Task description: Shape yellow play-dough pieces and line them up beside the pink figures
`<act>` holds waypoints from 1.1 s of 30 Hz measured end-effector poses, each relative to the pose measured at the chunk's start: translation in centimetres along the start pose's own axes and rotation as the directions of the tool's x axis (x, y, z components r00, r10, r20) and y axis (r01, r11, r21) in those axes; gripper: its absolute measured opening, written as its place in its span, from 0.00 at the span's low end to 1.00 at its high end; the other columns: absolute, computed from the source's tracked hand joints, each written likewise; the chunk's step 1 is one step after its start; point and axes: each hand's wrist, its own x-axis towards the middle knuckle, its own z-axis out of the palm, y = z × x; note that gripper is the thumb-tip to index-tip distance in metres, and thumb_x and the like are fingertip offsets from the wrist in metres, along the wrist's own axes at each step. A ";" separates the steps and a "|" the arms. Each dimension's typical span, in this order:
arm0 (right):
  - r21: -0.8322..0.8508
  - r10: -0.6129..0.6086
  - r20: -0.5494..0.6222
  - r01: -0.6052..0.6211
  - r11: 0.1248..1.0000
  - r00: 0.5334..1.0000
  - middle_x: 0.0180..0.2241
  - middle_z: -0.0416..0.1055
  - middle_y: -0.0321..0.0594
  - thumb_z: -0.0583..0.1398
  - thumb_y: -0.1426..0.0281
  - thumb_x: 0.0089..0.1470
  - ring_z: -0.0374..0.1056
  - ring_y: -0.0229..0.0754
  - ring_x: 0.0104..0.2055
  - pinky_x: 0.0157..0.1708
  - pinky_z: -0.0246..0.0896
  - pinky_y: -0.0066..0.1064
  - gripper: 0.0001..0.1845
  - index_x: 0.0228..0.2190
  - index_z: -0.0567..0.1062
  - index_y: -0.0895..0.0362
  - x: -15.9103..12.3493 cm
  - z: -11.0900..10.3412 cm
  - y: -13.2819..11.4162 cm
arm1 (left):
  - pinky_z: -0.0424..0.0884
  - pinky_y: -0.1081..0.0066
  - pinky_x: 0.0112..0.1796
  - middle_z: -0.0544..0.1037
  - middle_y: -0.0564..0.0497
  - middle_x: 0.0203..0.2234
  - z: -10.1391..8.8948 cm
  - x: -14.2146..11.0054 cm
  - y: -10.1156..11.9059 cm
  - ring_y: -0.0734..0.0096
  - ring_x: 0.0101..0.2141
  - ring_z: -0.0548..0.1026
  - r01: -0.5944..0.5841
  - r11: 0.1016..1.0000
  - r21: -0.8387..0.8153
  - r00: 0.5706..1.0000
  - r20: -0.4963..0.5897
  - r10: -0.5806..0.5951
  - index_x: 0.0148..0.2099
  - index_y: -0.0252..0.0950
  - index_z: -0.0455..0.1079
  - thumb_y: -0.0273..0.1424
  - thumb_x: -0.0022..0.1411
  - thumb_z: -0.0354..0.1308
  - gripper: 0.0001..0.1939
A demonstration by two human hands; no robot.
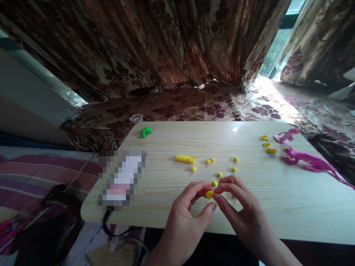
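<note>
Across the top of the frame hangs a patterned curtain (177, 44), and below it a pale table (161, 207) spans the middle and right. At the bottom centre, the left hand (184, 218) and the right hand (248, 207) meet over its near edge. A pixelated item (124, 181) lies at the table's left, and a pink figure (312, 163) stretches along the right edge, a smaller pink piece (288, 136) just above it. Near the centre sits a yellow roll (184, 159); a green piece (146, 131) rests toward the upper left of the table.

The work looks partly done: three flat pieces (271, 151) lie beside the pink shapes, while at least seven balls (219, 174) around the centre seem unshaped. The right hand may hide another.

Smallest in play is the yellow piece (210, 194), held just above the table at the lower centre and apparently half flattened. The right thumb and index finger pinch its right side, wrist angled in from the lower right. The left hand is loosely curled, thumb spread well below its index finger, which reaches the piece's far side; whether it touches, I cannot tell.
</note>
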 end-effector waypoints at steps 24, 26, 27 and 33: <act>-0.237 -0.187 0.211 0.236 0.942 0.959 0.35 0.68 0.41 0.57 0.76 0.55 0.63 0.44 0.40 0.38 0.63 0.38 0.08 0.36 0.74 0.53 1.4 -2.1 -0.8 | 0.66 0.73 0.43 0.77 0.53 0.33 0.1 0.1 0.5 0.68 0.38 0.74 -0.040 0.994 0.101 0.999 0.004 0.040 0.37 0.38 0.71 0.23 0.57 0.56 0.07; -0.215 -0.199 0.176 0.235 0.948 0.964 0.35 0.68 0.41 0.57 0.77 0.55 0.63 0.44 0.41 0.39 0.64 0.38 0.09 0.37 0.74 0.54 1.2 -1.9 -0.6 | 0.67 0.72 0.42 0.76 0.52 0.33 0.1 0.1 0.3 0.68 0.37 0.74 -0.028 0.997 0.079 1.000 0.012 0.027 0.37 0.38 0.71 0.25 0.59 0.55 0.05; -0.212 -0.205 0.163 0.238 0.948 0.965 0.35 0.68 0.41 0.56 0.77 0.55 0.63 0.44 0.41 0.39 0.64 0.38 0.10 0.37 0.74 0.54 1.2 -1.8 -0.5 | 0.67 0.72 0.42 0.76 0.52 0.33 0.1 0.2 0.2 0.68 0.37 0.73 -0.024 0.997 0.069 1.000 0.014 0.023 0.37 0.37 0.71 0.26 0.59 0.55 0.05; -0.261 -0.209 0.272 0.282 0.923 0.939 0.39 0.69 0.43 0.58 0.73 0.55 0.64 0.45 0.43 0.38 0.66 0.38 0.13 0.43 0.73 0.51 2.0 -3.0 -0.3 | 0.67 0.72 0.41 0.75 0.52 0.31 0.0 0.3 0.1 0.68 0.36 0.73 -0.025 0.993 0.118 0.999 0.043 0.020 0.37 0.37 0.71 0.25 0.59 0.54 0.05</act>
